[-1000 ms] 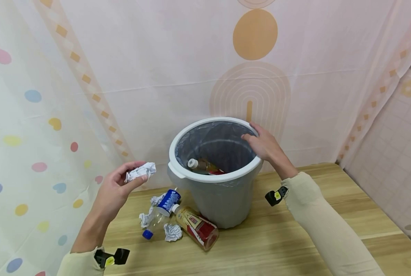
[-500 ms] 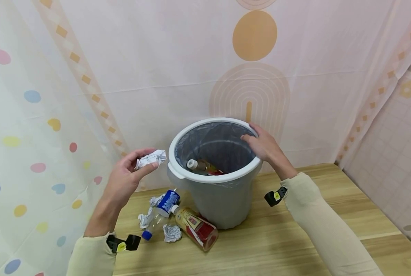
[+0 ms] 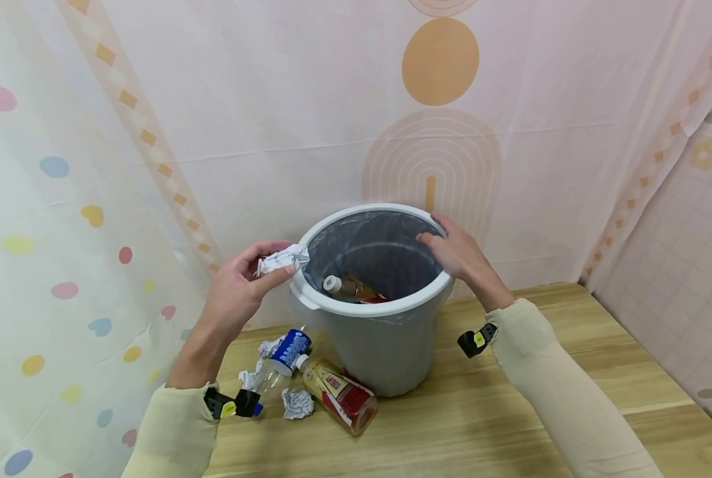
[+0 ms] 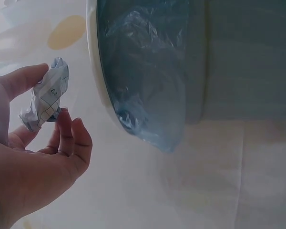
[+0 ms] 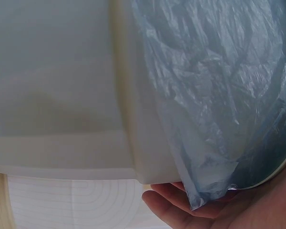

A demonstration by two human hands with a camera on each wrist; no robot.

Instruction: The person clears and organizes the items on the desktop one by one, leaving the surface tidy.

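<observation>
The bottle in the bin (image 3: 385, 345) showed only its cap and shoulder; the rest sat hidden below the rim. The right wrist view gave mostly blue liner (image 5: 214, 95) and a sliver of palm. The left hand (image 3: 242, 292) pinched a crumpled paper ball (image 3: 281, 260) between thumb and fingers, just beside the bin's rim. The right hand (image 3: 457, 252) gripped the far rim, fingers curled over it.

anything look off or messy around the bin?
Yes. Litter lies on the wooden table left of the bin: a blue-label bottle and a red-label bottle on their sides, plus crumpled paper wads. The left hand pinches another wad at the rim.
</observation>
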